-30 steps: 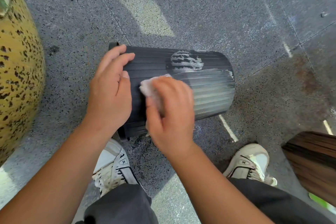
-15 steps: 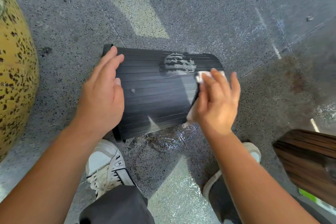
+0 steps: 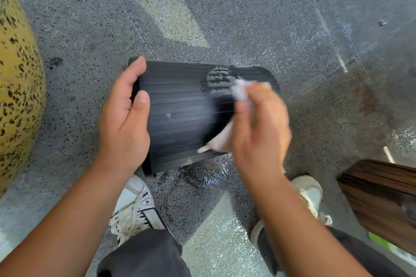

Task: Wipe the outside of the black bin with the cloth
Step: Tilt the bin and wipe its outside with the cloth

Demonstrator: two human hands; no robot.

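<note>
The black bin point(image 3: 182, 117) lies on its side on the speckled floor point(image 3: 247, 18), mid-frame. The left hand point(image 3: 126, 119), at the bin's 9 o'clock, cups its rim end with fingers loosely straight. The right hand point(image 3: 261, 128), at 3 o'clock and blurred, grips a white cloth point(image 3: 239, 93) against the ribbed wall.

The bin point(image 3: 180, 114) looks like black plastic, ribbed in fine lines with a dull sheen, and a pale smeared patch point(image 3: 219, 78) mars its upper side. The cloth point(image 3: 239, 93) is thin, white and soft, though blurred. The floor point(image 3: 247, 18) is rough speckled grey stone, wet and glossy near the shoes point(image 3: 135, 211), which are scuffed white canvas.
</note>
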